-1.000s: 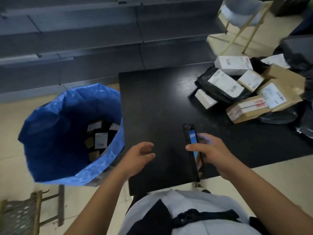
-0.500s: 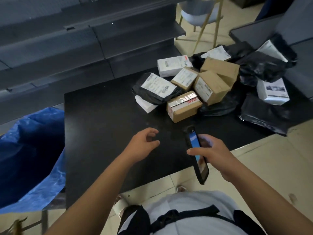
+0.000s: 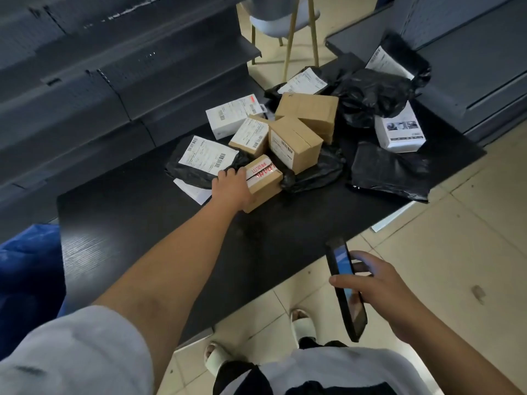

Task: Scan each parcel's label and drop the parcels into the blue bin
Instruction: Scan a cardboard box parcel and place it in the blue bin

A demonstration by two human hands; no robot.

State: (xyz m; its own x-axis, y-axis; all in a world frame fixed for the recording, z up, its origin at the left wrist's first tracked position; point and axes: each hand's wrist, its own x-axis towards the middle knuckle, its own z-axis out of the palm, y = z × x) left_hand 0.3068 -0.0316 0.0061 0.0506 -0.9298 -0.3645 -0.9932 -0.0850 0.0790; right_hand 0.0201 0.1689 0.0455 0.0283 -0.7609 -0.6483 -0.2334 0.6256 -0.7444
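Note:
Several parcels lie piled at the far end of the black table [image 3: 148, 238]: brown cardboard boxes, white boxes and black plastic mailers with white labels. My left hand [image 3: 232, 188] reaches out and grips the near-left side of a small brown box with red-and-white tape [image 3: 265, 181] at the front of the pile. My right hand [image 3: 370, 289] holds a black handheld scanner [image 3: 346, 286] with a lit blue screen, off the table's near edge above the floor. Only a corner of the blue bin [image 3: 27, 280] shows at the left edge.
A black mailer with a large white label [image 3: 206, 161] lies just left of the gripped box; a taller labelled box [image 3: 295, 143] stands right behind it. Dark metal shelving [image 3: 99, 81] runs along the back. A chair with wooden legs [image 3: 288, 29] stands beyond the table.
My left hand has gone from hovering above the table's middle out to the pile and taken hold of the taped box. The view swung right, away from the bin. The scanner hand dropped lower.

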